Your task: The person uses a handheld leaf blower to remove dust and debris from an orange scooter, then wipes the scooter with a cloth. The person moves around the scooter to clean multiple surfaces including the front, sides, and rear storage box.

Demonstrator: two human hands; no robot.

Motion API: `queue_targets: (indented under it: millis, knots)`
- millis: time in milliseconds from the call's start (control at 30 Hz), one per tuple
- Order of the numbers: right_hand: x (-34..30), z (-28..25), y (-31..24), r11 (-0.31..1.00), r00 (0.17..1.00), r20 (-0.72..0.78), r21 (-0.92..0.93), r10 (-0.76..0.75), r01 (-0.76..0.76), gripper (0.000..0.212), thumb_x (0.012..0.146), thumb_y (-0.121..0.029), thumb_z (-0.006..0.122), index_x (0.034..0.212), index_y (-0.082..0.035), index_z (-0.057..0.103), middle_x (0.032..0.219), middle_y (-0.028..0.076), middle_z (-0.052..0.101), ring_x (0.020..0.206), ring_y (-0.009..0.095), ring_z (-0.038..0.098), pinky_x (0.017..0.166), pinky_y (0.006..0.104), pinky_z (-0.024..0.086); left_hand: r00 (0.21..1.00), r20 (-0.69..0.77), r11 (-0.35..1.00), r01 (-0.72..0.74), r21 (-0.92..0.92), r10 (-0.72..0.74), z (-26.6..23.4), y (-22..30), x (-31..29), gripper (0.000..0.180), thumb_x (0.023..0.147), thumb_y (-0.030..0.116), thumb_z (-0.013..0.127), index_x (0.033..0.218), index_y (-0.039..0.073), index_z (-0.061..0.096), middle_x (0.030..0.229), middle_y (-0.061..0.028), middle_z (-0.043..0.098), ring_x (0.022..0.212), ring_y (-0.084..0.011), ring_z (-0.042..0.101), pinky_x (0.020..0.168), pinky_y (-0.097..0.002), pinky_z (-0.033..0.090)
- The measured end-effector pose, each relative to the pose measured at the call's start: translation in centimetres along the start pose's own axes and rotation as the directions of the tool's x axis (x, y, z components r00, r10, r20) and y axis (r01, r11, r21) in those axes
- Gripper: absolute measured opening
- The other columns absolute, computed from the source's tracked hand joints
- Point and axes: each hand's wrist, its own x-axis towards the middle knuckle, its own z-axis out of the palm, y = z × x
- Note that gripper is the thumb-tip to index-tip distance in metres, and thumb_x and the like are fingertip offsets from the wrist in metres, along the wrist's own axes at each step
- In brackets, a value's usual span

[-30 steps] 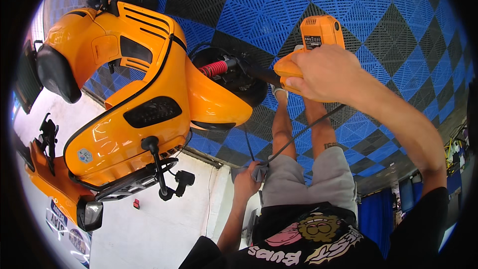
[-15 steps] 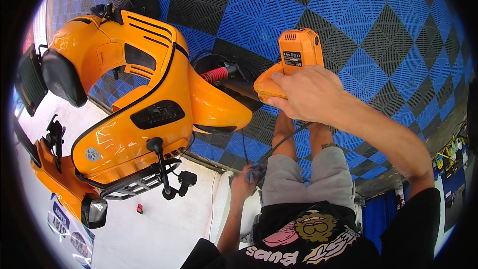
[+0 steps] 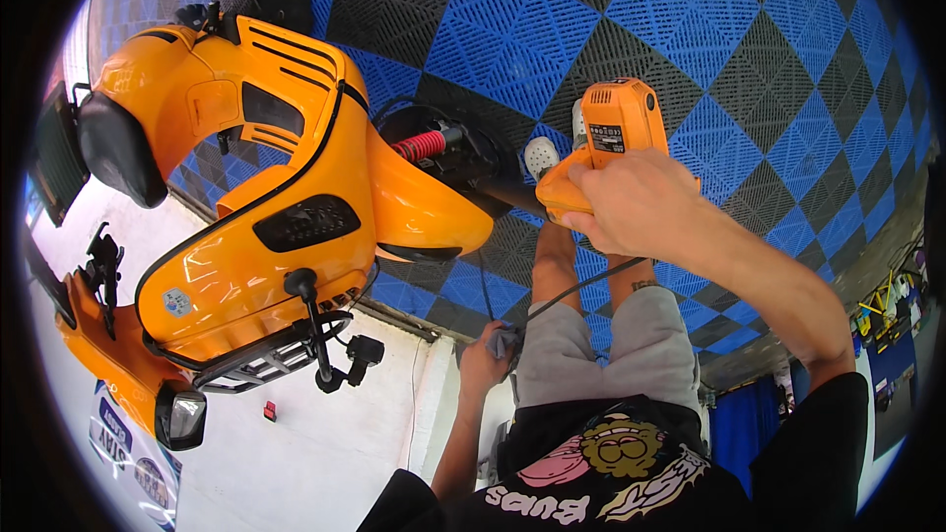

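My right hand [image 3: 636,199] is closed around an orange handheld blower [image 3: 623,116]. Its dark nozzle [image 3: 512,194] points left, toward the front wheel area of an orange scooter [image 3: 414,192]. Behind the scooter's front fender a red shock spring [image 3: 422,145] shows; the wheel itself is dark and partly covered. Low beside my left thigh, my left hand [image 3: 481,366] grips a crumpled grey cloth [image 3: 504,342]. A black cord [image 3: 581,284] passes across my legs below the blower.
Blue and black floor tiles [image 3: 512,30] spread under the scooter. A mirror [image 3: 182,417] juts from its handlebar side. At the lower left stands a white wall [image 3: 296,453]. Tools [image 3: 887,305] hang at the far right. My light clogs [image 3: 541,155] are on the tiles.
My right hand has drawn the blower to the right and slightly down, away from the scooter's front wheel. One clog has come into view. My left hand keeps its hold on the cloth.
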Motion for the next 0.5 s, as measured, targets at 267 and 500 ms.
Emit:
queue_targets:
  millis: [267,500]
  knots:
    - [1.6,2.5,0.4,0.998,0.998,-0.028,0.007,0.062,-0.062,0.047,0.097,-0.047,0.069,0.115,-0.004,0.072,0.083,0.015,0.076,0.084,0.036,0.076,0.076,0.0479,0.059,0.999,0.027,0.999,0.030,0.025,-0.030,1.5,-1.4,0.4,0.048,0.090,0.029,0.077,0.134,0.020,0.060,0.092,-0.0237,0.075,0.087,-0.0469,0.074,0.073,-0.0549,0.058]
    - [4.1,3.3,-0.1,0.995,0.988,-0.117,0.039,0.096,-0.092,0.045,0.097,-0.046,0.069,0.112,-0.004,0.072,0.087,0.016,0.077,0.089,0.036,0.076,0.081,0.0489,0.059,0.996,0.066,0.996,0.062,-0.057,-0.058,1.4,-1.6,0.8,0.051,0.090,0.032,0.079,0.136,0.023,0.060,0.097,-0.0230,0.076,0.091,-0.0462,0.074,0.075,-0.0534,0.058]
